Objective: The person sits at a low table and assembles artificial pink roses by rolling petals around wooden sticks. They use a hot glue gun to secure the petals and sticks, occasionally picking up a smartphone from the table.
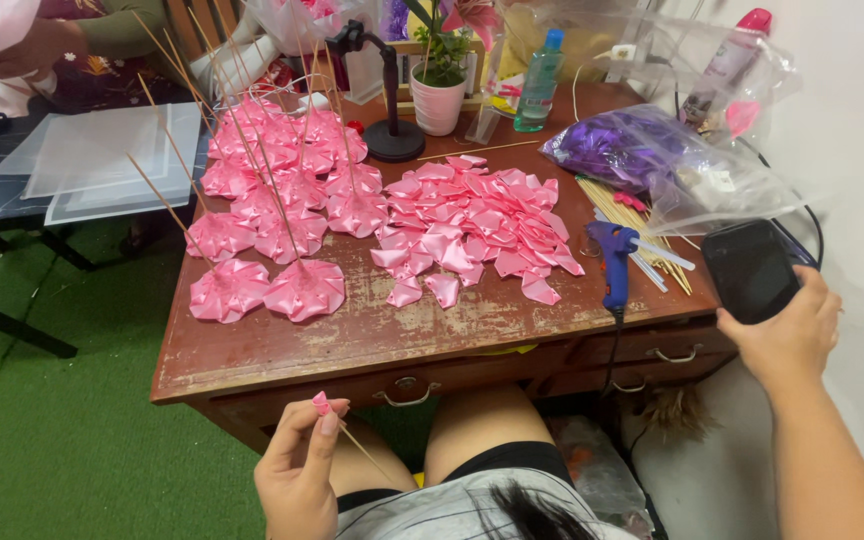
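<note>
My left hand (299, 465) is low in front of the wooden desk (282, 350), pinching a thin wooden stick (364, 450) with a small pink ribbon bud (321, 403) at its tip. My right hand (790, 335) is raised at the desk's right end and grips a black phone (750, 270). A heap of loose folded pink ribbon petals (472, 225) lies in the middle of the desk. Several finished pink ribbon flowers on sticks (272, 210) cover the left part. A blue glue gun (613, 262) lies near the front right edge.
A bundle of wooden sticks (642, 235), a clear bag of purple ribbon (642, 150), a white flowerpot (437, 100), a black stand (392, 135) and a bottle (538, 85) sit at the back and right. Another person sits at a neighbouring table (92, 160) on the left. Green carpet (52, 430) lies below.
</note>
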